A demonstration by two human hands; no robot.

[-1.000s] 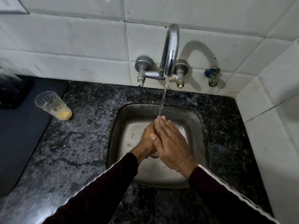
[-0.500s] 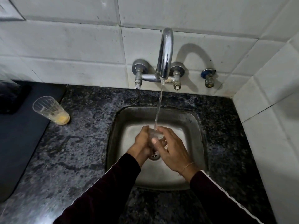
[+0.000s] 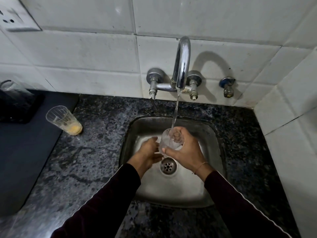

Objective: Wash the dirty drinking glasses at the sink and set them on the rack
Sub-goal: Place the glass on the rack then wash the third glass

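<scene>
Two dark maroon sleeves with a thin white stripe reach forward over a speckled black granite bench (image 3: 82,162) into a square stainless-steel sink (image 3: 214,152) with a round drain (image 3: 168,166). The right hand (image 3: 184,150) has its grip wrapped around a clear drinking glass (image 3: 169,140), held tilted above the basin under a thin stream of water (image 3: 175,114). The left hand (image 3: 148,152) is loosely open beside the glass, holding nothing. Left on the bench stands a second clear glass with yellow residue (image 3: 64,120), at the edge of a dark mat (image 3: 25,152). Behind, a chrome wall tap (image 3: 180,71) is mounted on white tiles (image 3: 85,54); the wall turns a corner at right.
</scene>
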